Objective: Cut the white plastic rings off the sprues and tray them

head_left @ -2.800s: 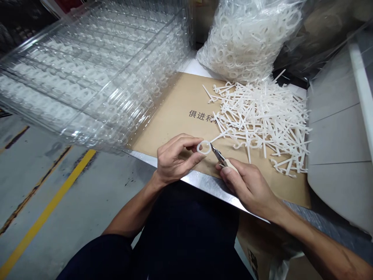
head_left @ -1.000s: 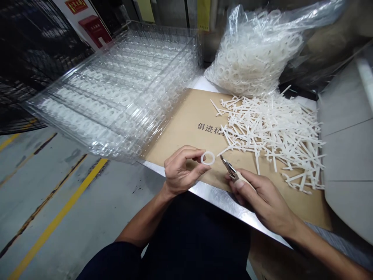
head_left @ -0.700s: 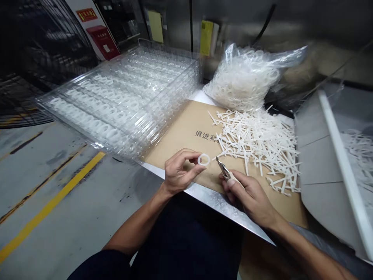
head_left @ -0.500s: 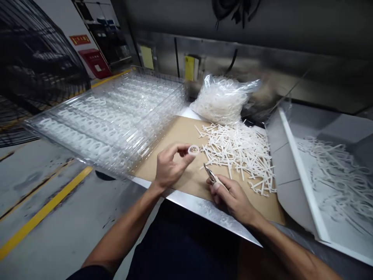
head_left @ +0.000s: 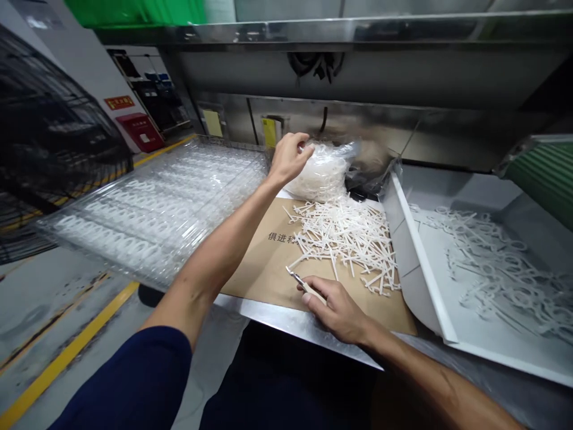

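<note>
My left hand (head_left: 289, 156) reaches across to the near left side of a clear plastic bag (head_left: 321, 176) full of white plastic rings. Its fingers are curled towards the thumb; whether a ring is between them I cannot make out. Low over the brown cardboard (head_left: 255, 266), my right hand (head_left: 333, 309) is closed around cutting pliers (head_left: 308, 288) with pale handles, their jaws pointing up and left. Just beyond the pliers lies a loose pile of white plastic sprue pieces (head_left: 349, 239).
A stack of clear trays (head_left: 147, 203) filled with rows of white rings stands on the left. To the right, a white bin (head_left: 432, 269) holds many ringed plastic parts (head_left: 505, 263). A metal shelf edge (head_left: 358, 31) crosses above the bench; a fan (head_left: 58, 137) stands far left.
My left hand has moved forward from the cardboard, where it pinched a white ring, to the plastic bag. My right hand still holds the pliers. The view has tilted up.
</note>
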The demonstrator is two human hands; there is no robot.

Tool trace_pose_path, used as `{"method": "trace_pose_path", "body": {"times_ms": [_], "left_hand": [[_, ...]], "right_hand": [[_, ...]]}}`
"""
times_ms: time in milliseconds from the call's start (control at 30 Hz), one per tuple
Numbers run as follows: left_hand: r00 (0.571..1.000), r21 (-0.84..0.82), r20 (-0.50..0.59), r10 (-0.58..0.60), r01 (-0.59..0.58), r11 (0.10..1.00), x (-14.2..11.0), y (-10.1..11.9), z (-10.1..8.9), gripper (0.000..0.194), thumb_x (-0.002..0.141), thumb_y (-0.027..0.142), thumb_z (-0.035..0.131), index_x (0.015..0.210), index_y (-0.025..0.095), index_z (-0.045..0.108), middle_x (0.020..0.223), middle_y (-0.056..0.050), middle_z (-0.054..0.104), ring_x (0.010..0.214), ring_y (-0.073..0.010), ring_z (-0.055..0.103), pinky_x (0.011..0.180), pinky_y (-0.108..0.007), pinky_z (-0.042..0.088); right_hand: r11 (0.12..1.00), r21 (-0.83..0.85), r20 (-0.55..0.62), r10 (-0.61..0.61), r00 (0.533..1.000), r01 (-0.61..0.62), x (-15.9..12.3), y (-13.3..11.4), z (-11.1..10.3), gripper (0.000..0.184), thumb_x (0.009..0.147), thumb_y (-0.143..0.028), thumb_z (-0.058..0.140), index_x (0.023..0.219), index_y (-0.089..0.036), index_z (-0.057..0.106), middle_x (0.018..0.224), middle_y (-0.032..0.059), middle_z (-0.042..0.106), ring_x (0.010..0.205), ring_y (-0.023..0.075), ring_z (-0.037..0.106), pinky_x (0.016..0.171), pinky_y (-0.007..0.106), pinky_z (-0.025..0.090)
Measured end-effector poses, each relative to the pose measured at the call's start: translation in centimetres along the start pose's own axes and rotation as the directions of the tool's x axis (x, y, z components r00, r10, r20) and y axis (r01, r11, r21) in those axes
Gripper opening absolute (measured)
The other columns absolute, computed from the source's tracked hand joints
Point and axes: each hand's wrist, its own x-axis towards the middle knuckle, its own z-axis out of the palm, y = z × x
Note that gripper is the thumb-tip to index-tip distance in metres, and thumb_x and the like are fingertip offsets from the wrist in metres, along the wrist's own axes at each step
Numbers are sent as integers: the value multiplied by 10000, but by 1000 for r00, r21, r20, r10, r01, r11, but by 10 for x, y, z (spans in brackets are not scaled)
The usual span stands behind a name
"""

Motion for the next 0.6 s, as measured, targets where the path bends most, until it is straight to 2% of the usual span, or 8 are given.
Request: {"method": "trace_pose_path", "body": {"times_ms": [100,167,267,333,400,467,533,600], "left_hand": [[994,-25,71,87,-85,996,-43,5,-11,222,897,260,665,1079,153,733,1039,-93,710,923,-214,638,945,-395,509],[985,16,64,157,-159,987,-69,8,-16,235,883,269,693,1098,182,733,1164,-112,689,1106,-269,626,1040,-455,487],[978,104,9,209,-209,972,-101,16,-21,305,875,260,720,1176,211,712,1392,-136,592,1370,-338,488,1174,-563,380],[971,64,120,206,-214,975,-119,20,-22,258,919,274,689,1165,199,714,1347,-130,619,1301,-305,551,1112,-523,449],[915,-46,346,206,-202,978,-134,24,-22,209,969,307,648,1114,177,722,1173,-103,683,1066,-231,652,944,-406,534],[811,-120,544,214,-178,977,-146,26,-20,228,988,344,635,1099,166,724,1024,-73,697,892,-188,655,829,-338,533],[735,-123,643,213,-176,977,-154,25,-17,245,993,337,628,1136,163,725,979,-69,688,881,-193,644,825,-332,518],[706,-103,676,212,-194,976,-160,22,-13,231,998,291,604,1142,166,736,992,-80,683,940,-212,642,861,-342,509]], "right_hand": [[992,-75,27,-100,995,102,-3,3,6,205,982,-347,556,1088,-188,631,968,78,707,846,210,635,786,336,488],[976,-127,65,-169,983,177,-4,6,10,212,933,-353,587,1063,-190,624,928,79,692,791,213,604,741,336,478],[948,-195,102,-236,966,252,-5,10,15,213,923,-370,563,1016,-185,612,840,67,648,709,210,539,660,337,435],[933,-226,113,-261,959,281,-5,11,15,215,934,-372,542,1016,-183,602,831,64,635,703,212,527,650,340,422],[923,-245,119,-275,954,297,-4,11,14,208,939,-372,534,1021,-190,593,832,59,629,705,212,524,645,336,416],[919,-256,124,-278,953,301,-5,11,13,206,939,-376,535,1025,-197,589,831,53,624,703,208,522,636,328,407],[917,-263,126,-277,953,302,-5,11,11,215,939,-377,539,1034,-192,592,833,51,625,697,203,517,627,324,397],[915,-268,121,-280,952,303,-5,11,11,222,937,-368,545,1046,-181,597,833,50,626,688,198,510,623,322,395]]}}
